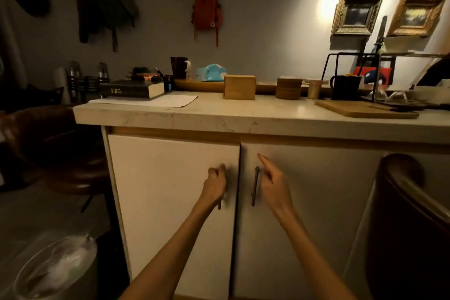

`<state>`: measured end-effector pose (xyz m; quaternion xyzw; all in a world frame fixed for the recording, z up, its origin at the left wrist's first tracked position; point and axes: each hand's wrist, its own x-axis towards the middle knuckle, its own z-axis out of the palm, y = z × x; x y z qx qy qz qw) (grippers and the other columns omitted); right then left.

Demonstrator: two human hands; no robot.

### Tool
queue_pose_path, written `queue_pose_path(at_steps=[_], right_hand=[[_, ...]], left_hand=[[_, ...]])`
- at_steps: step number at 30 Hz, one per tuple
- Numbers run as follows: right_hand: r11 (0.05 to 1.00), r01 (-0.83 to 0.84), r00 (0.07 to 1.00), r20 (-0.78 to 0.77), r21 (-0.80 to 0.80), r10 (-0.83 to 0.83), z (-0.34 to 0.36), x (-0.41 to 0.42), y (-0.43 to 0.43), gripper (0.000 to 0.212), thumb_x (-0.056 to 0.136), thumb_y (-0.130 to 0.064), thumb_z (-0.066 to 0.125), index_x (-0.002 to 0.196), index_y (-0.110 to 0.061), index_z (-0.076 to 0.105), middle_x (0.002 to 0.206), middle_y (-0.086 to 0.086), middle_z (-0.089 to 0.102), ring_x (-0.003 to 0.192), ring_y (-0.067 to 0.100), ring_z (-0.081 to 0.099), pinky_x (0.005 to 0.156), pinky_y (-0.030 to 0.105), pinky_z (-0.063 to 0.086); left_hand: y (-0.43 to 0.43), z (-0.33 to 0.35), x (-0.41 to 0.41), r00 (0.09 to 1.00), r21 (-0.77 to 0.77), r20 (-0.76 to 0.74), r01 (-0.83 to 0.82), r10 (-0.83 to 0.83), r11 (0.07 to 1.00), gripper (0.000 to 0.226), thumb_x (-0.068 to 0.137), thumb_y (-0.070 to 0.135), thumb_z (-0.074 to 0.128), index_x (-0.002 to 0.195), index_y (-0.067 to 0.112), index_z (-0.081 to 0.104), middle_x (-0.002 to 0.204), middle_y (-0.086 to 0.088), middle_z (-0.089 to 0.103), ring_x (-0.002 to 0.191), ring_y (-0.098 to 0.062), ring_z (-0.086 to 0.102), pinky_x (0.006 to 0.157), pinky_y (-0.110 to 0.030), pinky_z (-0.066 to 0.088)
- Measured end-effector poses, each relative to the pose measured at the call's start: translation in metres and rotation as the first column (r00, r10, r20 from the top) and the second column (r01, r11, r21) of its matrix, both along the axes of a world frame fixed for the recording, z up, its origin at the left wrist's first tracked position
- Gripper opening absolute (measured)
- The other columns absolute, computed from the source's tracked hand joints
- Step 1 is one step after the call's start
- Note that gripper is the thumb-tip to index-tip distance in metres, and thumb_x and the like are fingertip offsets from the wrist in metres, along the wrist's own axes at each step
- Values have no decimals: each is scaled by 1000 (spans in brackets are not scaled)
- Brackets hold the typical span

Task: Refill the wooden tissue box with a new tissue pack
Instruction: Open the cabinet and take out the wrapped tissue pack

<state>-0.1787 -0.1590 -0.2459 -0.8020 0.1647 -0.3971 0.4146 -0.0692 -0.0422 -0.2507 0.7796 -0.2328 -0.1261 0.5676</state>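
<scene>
- Your view: red backpack (206,5) on a wall hook, dark garments (107,2) hung to its left.
- Two gilt picture frames (356,15) on the wall at right.
- On the countertop (243,114): thick book (132,89) above a paper sheet (155,100), stacked coasters (289,88), cutting board (365,109), black mug (345,87).
- Lined bin (56,270) on the floor at lower left.

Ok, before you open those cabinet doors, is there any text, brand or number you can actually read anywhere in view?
None is legible.
Black book: pale marks on the spine, too blurred to read.
Sheet of paper: faint print, too small.
Blue tissue pack: white patches, no readable brand.
Red package in the wire rack: a graphic only, no words I can make out.
Wooden tissue box: plain.
</scene>
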Motion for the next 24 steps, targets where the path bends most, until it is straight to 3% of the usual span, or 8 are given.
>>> queue_pose_path(at_steps=[4, 8, 12, 14, 17, 19, 22, 24], right_hand=[[909, -281, 959, 46, 307, 281, -13, 9, 19, 42, 93, 5, 44, 130, -10, 57, 127, 0, 64, 127, 22, 55, 97, 12, 43], [723, -663, 718, -109, 193, 687, 17, 7, 68, 41, 76, -3, 45, 99, -24, 72, 92, -15, 77, 95, 4, 70, 84, 19, 54], [475, -860, 413, -291, 189, 863, 41, 15, 108, 59, 83, 13, 43, 108, -30, 74, 112, -1, 74, 110, 15, 68, 96, 29, 53], [376, -898, 271, -385, 229, 882, 44, 26, 127, 62, 85, 18, 39, 119, -24, 69, 121, -2, 71, 118, 12, 63, 102, 30, 49], [284, -917, 97, -532, 281, 841, 40, 50, 154, 52, 91, 10, 41, 127, -19, 65, 125, -4, 69, 119, 6, 61, 101, 26, 49], [360, -907, 140, -652, 217, 745, 29, 73, 159, 42, 94, -2, 47, 118, -26, 70, 114, -9, 73, 107, 0, 66, 96, 23, 51], [586, -810, 373, -771, 1, 517, -2, 119, 140, 35, 90, -10, 53, 94, -37, 73, 97, -14, 72, 91, 2, 68, 84, 23, 54], [694, -690, 516, -813, -207, 270, -29, 148, 121, 28, 89, -16, 53, 94, -35, 73, 103, -7, 69, 95, 14, 66, 81, 31, 56]], left_hand=[[65, 2, -27, 995, 36, 89, 31, -34, 999, 55, 96, 62, 19, 105, 18, 52, 101, -11, 64, 87, -25, 65, 67, -34, 55], [149, 13, -37, 995, 117, 52, 76, -83, 990, 84, 78, 80, 14, 108, 18, 62, 102, -10, 69, 87, -27, 71, 81, -42, 60], [212, 57, -33, 995, 286, 88, -75, 52, 955, 83, 74, 85, 18, 90, 20, 66, 88, -5, 72, 74, -20, 73, 63, -36, 61], [227, 89, -11, 966, 464, 225, -225, 131, 857, 77, 77, 83, 28, 95, 17, 63, 88, -4, 70, 73, -20, 71, 62, -36, 60], [225, 116, 30, 952, 688, 281, -289, 123, 666, 52, 89, 57, 55, 107, 8, 55, 91, -5, 64, 71, -21, 67, 52, -28, 53], [216, 117, 48, 933, 753, 330, -350, 140, 558, 48, 89, 39, 61, 119, 2, 55, 96, -9, 62, 77, -25, 66, 58, -30, 52], [205, 114, 70, 919, 759, 358, -388, 163, 523, 43, 90, 20, 57, 126, -3, 51, 106, -14, 60, 91, -29, 65, 64, -32, 52], [199, 114, 80, 904, 745, 392, -420, 168, 519, 45, 90, 16, 54, 129, -6, 48, 109, -15, 56, 95, -29, 60, 71, -34, 49]])
